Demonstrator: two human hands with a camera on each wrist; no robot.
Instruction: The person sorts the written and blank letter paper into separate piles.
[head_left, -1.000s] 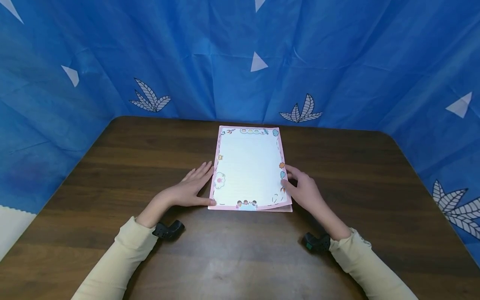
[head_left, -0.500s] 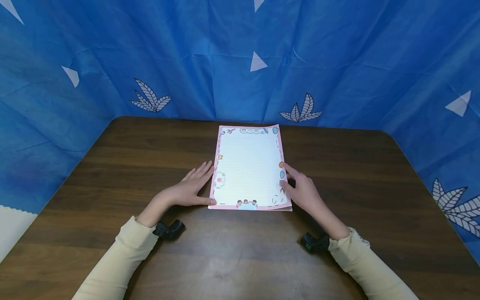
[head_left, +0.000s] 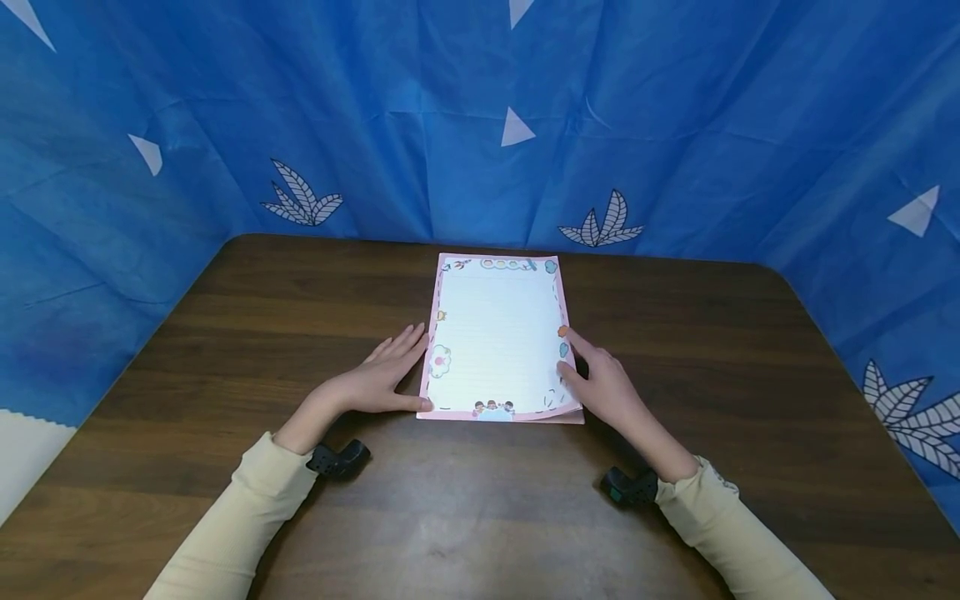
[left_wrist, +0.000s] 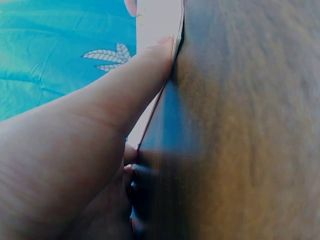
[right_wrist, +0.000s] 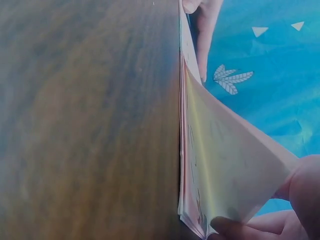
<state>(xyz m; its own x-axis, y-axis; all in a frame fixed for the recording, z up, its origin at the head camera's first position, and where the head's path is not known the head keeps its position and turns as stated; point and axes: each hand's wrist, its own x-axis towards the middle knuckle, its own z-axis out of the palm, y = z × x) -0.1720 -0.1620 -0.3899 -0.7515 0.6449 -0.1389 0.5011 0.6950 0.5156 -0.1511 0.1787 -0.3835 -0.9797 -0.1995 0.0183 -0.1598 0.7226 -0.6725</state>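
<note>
A pad of lined paper (head_left: 495, 333) with a pink cartoon border lies flat near the table's far edge. My left hand (head_left: 378, 379) rests along its left side, fingers straight, the thumb on the near-left corner. At the right side my right hand (head_left: 606, 379) holds the top sheet (right_wrist: 240, 145) by its edge, thumb above it and a fingertip (right_wrist: 227, 227) low by the layers underneath. That sheet bows up from the pad in the right wrist view. Its near-right corner stands slightly off the paper below in the head view.
The brown wooden table (head_left: 480, 517) has rounded far corners. A blue cloth (head_left: 465, 183) printed with leaves and white triangles hangs behind and at both sides. A black wrist device (head_left: 339, 460) sits on the left wrist, another black device (head_left: 630, 486) on the right.
The right hand shifts slightly left, its index fingertip now over the sheet's edge. The sheet's near-right corner dips, then lifts a little again. The left hand stays in place.
</note>
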